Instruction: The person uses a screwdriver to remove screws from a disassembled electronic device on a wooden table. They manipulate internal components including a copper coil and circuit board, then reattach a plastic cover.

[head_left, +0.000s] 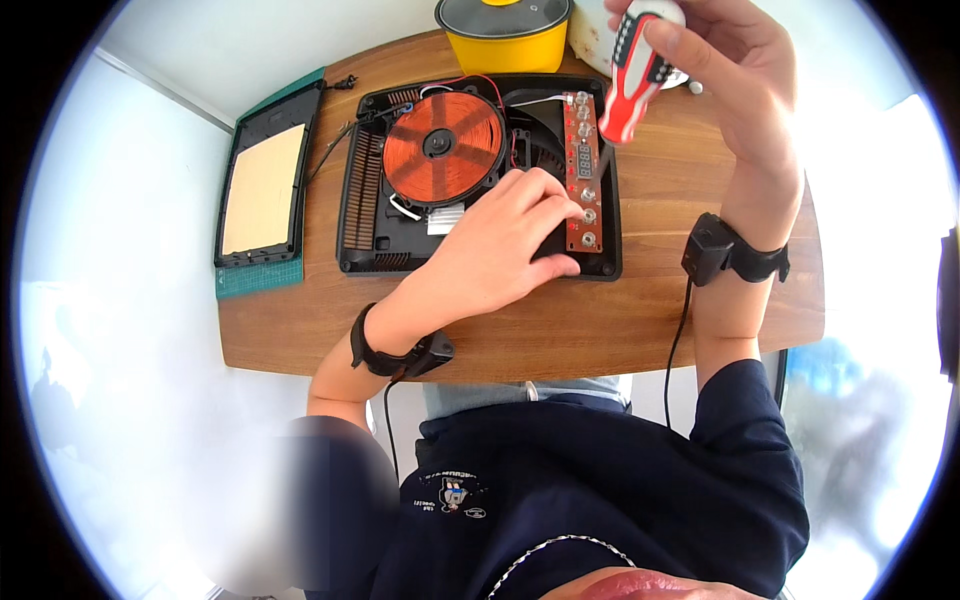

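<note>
A black appliance housing (356, 262) lies open on the table, with a round copper coil (430, 160) and, along its right side, a red circuit board (585, 235) with buttons and a display. My left hand (495, 240) rests over the housing, fingers apart and bent, a fingertip touching the board near a lower button, thumb low by the board. My right hand (745, 95) grips a red, white and black screwdriver (630, 95) above the board's upper end. Its shaft slants down to the board, near the middle buttons.
A black panel with a beige sheet (262, 190) lies on a green mat (260, 282) at the left of the wooden table (700, 320). A yellow pot (500, 45) and a white object (590, 35) stand at the back. A plug (340, 83) lies near the housing.
</note>
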Demonstrator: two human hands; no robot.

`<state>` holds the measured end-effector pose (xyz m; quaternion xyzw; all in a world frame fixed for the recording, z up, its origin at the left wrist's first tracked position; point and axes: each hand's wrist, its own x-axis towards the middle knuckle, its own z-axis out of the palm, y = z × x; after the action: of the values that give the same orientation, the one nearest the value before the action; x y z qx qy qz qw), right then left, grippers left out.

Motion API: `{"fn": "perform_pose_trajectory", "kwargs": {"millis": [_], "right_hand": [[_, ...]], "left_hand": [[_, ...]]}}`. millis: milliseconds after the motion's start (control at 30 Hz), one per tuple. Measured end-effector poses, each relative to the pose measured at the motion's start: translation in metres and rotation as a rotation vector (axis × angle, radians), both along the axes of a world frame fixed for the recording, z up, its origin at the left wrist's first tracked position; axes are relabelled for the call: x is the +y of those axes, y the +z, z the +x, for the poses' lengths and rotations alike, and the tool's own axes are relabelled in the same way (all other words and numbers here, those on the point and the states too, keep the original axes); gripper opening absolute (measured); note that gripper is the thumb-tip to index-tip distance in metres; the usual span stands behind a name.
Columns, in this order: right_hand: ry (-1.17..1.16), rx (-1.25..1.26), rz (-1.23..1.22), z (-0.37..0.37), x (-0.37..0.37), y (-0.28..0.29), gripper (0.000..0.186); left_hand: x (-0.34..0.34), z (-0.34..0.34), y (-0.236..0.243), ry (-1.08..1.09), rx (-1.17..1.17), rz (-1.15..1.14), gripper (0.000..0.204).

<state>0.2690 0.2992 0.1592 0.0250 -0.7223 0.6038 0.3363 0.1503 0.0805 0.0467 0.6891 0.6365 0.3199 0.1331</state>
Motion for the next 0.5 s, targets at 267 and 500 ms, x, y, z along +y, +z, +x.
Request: {"fn": "perform_pose_trajectory", "kwargs": {"millis": [267, 500], "right_hand": [[0.294, -0.161, 0.143, 0.001, -0.001, -0.010, 0.031], [0.112, -0.192, 0.253, -0.005, 0.007, -0.012, 0.031]], "left_hand": [[0.007, -0.005, -0.018, 0.031, 0.098, -0.040, 0.084], [0.003, -0.008, -0.031, 0.030, 0.165, -0.049, 0.097]]}}
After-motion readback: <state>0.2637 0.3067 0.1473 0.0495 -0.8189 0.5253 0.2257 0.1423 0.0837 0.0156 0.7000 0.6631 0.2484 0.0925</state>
